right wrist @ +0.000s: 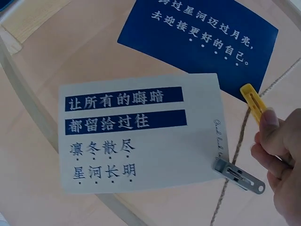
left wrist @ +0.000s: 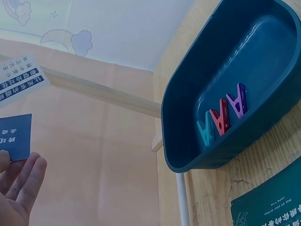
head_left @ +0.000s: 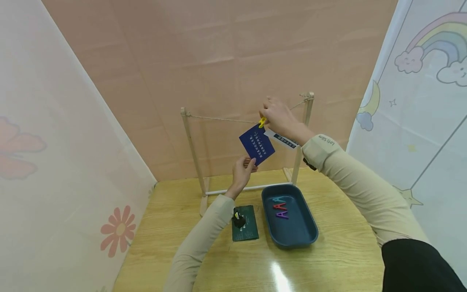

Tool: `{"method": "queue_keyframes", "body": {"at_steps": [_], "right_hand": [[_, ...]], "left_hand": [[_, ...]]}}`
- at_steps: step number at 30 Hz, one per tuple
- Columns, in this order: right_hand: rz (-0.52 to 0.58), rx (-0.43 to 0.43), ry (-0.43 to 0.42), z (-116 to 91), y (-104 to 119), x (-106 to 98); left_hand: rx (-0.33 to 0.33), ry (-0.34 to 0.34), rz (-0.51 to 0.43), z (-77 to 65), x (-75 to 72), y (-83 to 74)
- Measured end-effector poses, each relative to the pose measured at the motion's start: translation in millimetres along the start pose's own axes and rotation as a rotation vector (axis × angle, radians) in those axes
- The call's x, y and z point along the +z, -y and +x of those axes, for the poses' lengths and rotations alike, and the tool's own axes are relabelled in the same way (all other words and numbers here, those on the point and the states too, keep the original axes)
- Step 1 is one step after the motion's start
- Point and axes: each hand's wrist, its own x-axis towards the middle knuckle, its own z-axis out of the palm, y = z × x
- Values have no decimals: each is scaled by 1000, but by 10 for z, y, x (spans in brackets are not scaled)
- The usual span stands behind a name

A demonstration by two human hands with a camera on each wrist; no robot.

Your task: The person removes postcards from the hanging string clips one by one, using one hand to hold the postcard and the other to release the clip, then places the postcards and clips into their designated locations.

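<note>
A dark blue card with white writing hangs tilted at the string of a wooden frame. My left hand pinches its lower corner between thumb and fingers. Up at the string, my right hand pinches a yellow clothespin, whose tip sits at the card's upper corner. Beside it a white card with blue bands hangs from the string by a grey clip. In the left wrist view, the blue card is partly cut off by the edge.
A dark blue tray on the wooden table holds a teal clothespin, a red clothespin and a purple clothespin. Left of it lies a green card. The frame's posts stand behind, near the backdrop.
</note>
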Motion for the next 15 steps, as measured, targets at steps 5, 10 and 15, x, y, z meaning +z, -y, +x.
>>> {"method": "queue_keyframes", "body": {"at_steps": [5,10,15], "right_hand": [[17,-18,-113,-39,-20,87],[13,-13,-175,-77,-17,146],[-5,-20,-214,-90,-24,200]], "left_hand": [[25,-21,23,-18,-10,16],[7,-30,30,64,6,306],[2,-36,40,67,5,309]]}}
